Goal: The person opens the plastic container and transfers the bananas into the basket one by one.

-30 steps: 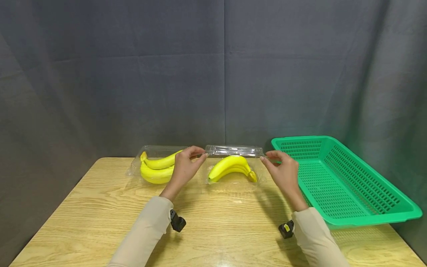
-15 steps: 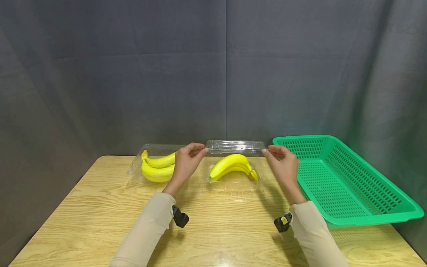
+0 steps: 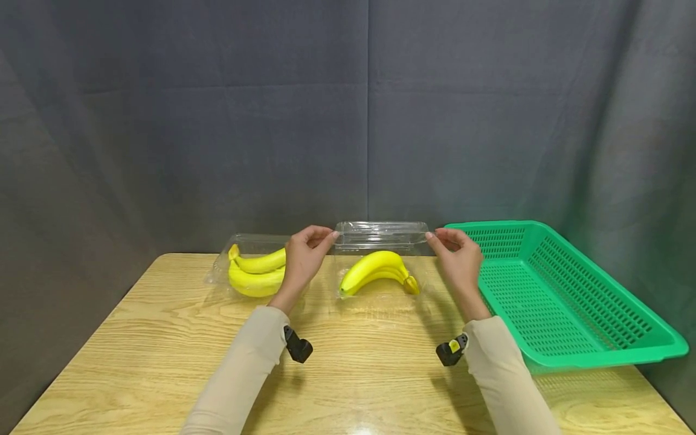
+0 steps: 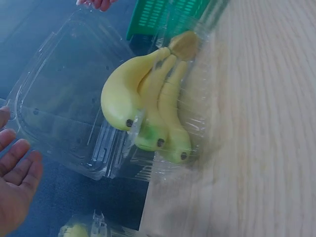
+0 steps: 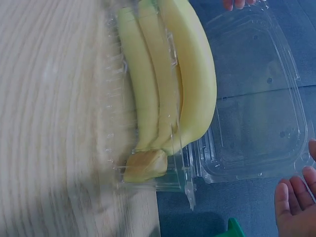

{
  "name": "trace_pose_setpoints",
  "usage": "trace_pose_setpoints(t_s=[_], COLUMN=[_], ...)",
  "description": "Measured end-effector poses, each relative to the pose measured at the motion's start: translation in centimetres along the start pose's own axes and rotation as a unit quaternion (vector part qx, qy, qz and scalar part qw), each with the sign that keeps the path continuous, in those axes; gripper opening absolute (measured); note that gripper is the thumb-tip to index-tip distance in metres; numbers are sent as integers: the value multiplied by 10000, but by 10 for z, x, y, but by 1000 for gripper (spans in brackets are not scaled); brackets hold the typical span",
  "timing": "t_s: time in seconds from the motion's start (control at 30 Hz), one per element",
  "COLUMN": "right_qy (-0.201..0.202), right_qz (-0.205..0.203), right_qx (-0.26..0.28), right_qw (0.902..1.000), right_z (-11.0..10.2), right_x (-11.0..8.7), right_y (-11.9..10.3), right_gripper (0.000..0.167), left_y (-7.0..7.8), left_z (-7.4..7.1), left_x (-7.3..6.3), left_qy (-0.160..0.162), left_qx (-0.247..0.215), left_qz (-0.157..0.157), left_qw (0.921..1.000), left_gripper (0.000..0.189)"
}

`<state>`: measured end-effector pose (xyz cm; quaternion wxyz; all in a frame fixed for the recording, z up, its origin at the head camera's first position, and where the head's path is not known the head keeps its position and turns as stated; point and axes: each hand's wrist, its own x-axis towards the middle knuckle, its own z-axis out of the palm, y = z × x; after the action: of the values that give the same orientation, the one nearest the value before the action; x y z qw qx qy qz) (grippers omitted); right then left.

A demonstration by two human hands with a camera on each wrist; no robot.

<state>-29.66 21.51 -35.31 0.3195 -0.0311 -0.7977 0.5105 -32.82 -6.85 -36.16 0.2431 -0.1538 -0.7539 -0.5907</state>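
Observation:
A bunch of bananas [image 3: 377, 270] lies in the base [image 3: 380, 309] of a clear plastic clamshell container at the middle of the table. Its hinged lid [image 3: 382, 237] is raised at the far side. My left hand [image 3: 306, 257] pinches the lid's left corner between thumb and fingers, and my right hand [image 3: 460, 258] pinches the right corner. Up close, the left wrist view has the transparent lid [image 4: 69, 94] beside three bananas [image 4: 148, 103] joined at the stem. The right wrist view has my right hand [image 5: 296, 202] at a lid corner.
To the left, a second clear container [image 3: 217, 275] holds more bananas [image 3: 255, 283], partly hidden behind my left hand. A green perforated basket [image 3: 614, 284] stands at the right. Dark grey curtain [image 3: 348, 121] hangs behind the wooden table [image 3: 370, 374].
Both hands have risen slightly, and the lid between them has tilted higher from its low position at the back. The bananas and basket have stayed in place.

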Motion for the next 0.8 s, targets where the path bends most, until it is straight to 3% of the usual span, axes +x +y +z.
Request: trace_pose_setpoints(t_s=[0.43,0.8], right_qy=[305,171], right_qz=[-172,-111], right_qx=[174,235], right_qw=[9992,9995], right_z=[5,5], right_x=[5,11], right_y=[-2,-7], right_gripper=[36,37], left_y=[4,7], left_z=[-1,1], left_x=[6,10], left_qy=[213,307], left_qx=[49,101], left_qz=[-60,-117], left_qw=[9997,9994], left_gripper=[24,24])
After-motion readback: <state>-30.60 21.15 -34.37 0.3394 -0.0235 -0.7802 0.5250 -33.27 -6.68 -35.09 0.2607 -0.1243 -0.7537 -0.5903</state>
